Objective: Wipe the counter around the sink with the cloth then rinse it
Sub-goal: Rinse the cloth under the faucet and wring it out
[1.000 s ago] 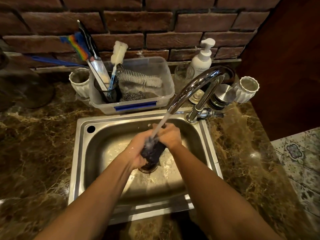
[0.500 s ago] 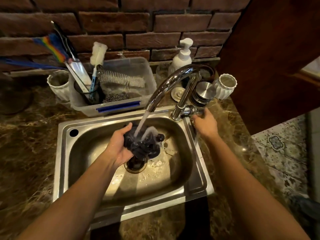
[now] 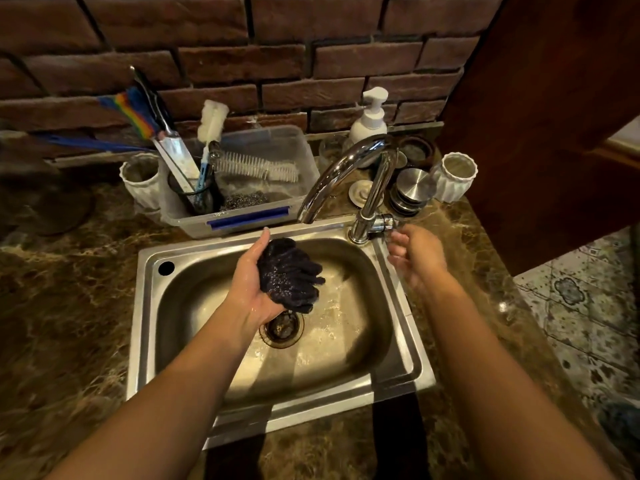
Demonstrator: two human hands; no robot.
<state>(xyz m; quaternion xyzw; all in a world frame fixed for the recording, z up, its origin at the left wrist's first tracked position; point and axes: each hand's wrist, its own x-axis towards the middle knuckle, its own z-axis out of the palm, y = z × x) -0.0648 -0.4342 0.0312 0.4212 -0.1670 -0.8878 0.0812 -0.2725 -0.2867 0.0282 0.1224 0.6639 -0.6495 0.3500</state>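
Head view: the left hand (image 3: 254, 285) is gripping the soaked, bunched cloth (image 3: 289, 271) above the sink's (image 3: 145, 306) drain (image 3: 281, 327). The tap (image 3: 346, 168) is showing no water, so rinsing is probably ending and wringing may remain. The cloth's long axis is running far-to-near, its lower end drooping drainward. The right hand (image 3: 419, 254) is hovering loose-fingered beside the handle (image 3: 388, 223), holding nothing.

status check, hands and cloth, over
Left hand grips the wet cloth over the sink drain. Right hand open by the tap lever. No stream from the spout, nothing in the way.
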